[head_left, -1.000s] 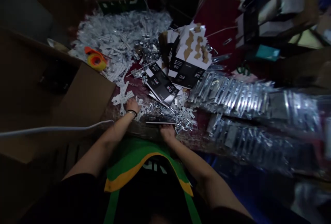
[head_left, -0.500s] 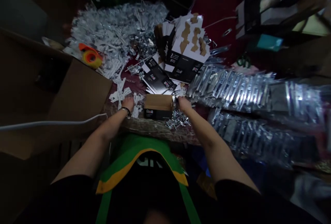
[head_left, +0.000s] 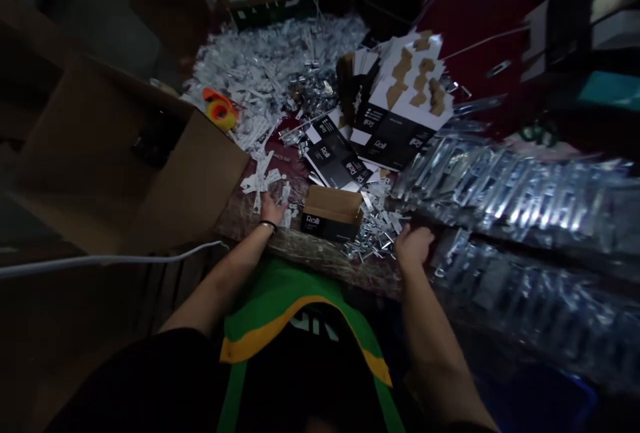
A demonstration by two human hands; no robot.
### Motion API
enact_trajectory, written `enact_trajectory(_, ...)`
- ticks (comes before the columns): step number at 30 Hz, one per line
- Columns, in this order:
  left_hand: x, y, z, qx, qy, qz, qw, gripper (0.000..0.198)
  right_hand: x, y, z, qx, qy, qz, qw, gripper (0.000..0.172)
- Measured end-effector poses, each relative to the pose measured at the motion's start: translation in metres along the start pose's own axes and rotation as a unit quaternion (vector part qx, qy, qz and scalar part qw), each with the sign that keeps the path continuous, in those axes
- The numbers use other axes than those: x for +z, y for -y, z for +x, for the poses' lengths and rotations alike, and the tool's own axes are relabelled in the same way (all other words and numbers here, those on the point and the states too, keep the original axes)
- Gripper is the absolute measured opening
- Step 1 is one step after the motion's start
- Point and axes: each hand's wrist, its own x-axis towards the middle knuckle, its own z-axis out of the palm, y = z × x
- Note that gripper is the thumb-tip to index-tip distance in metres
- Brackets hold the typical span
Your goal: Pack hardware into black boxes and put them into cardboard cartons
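Note:
An open small box (head_left: 331, 225), brown inside with a black "Rolli" front, stands at the near edge of the table. Left of it, my left hand (head_left: 273, 209) is at some small white strips (head_left: 287, 209); its fingers are too dim to tell what they hold. On the box's right lies a heap of small metal pieces and white strips (head_left: 377, 229). Beyond that heap my right hand (head_left: 414, 244) has its fingers apart, near the bagged metal parts (head_left: 500, 183), with nothing visible in it. Flat black Rolli cartons (head_left: 333, 156) lie behind the box.
A stack of folded cartons (head_left: 395, 129) stands at the back. An orange and yellow tape dispenser (head_left: 221, 111) lies by a wide pile of clear-bagged parts (head_left: 280, 53). At left are a large open cardboard box (head_left: 200, 183) and a white cable (head_left: 125, 259).
The view has swung to the left. My right hand has moved away from the small box, rightward past the metal pieces. My left hand stays left of the box.

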Motion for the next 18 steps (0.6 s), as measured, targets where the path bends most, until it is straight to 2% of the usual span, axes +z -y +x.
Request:
enact_trajectory(2, 0.003, -0.003, 0.001, 0.01, 0.048, 0.028, 0.998, 0.044, 0.009, 0.008, -0.014, -0.068, 0.045, -0.028, 0.996, 0.049)
enact_trajectory(4, 0.004, -0.006, 0.006, -0.005, 0.086, 0.064, 0.994, 0.032, 0.021, 0.019, -0.03, -0.133, 0.111, -0.07, 0.982, 0.046)
enact_trajectory(6, 0.003, -0.006, 0.012, -0.023, 0.103, 0.08, 0.991, 0.022, 0.033, 0.028, -0.042, -0.146, 0.138, -0.093, 0.975, 0.045)
enact_trajectory(9, -0.001, -0.003, 0.018, -0.027, 0.104, 0.081, 0.991, 0.014, 0.04, 0.027, -0.041, -0.14, 0.127, -0.082, 0.979, 0.044)
enact_trajectory(11, -0.007, 0.001, 0.018, -0.023, 0.099, 0.077, 0.992, 0.011, 0.033, 0.016, -0.033, -0.13, 0.129, -0.072, 0.98, 0.043)
enact_trajectory(15, -0.021, 0.007, 0.016, -0.012, 0.09, 0.059, 0.994, 0.007, 0.005, 0.0, -0.022, -0.093, 0.152, -0.075, 0.981, 0.039)
enact_trajectory(18, -0.034, 0.009, 0.021, -0.005, 0.089, 0.031, 0.996, 0.012, -0.014, 0.023, -0.019, -0.137, 0.091, -0.057, 0.985, 0.043)
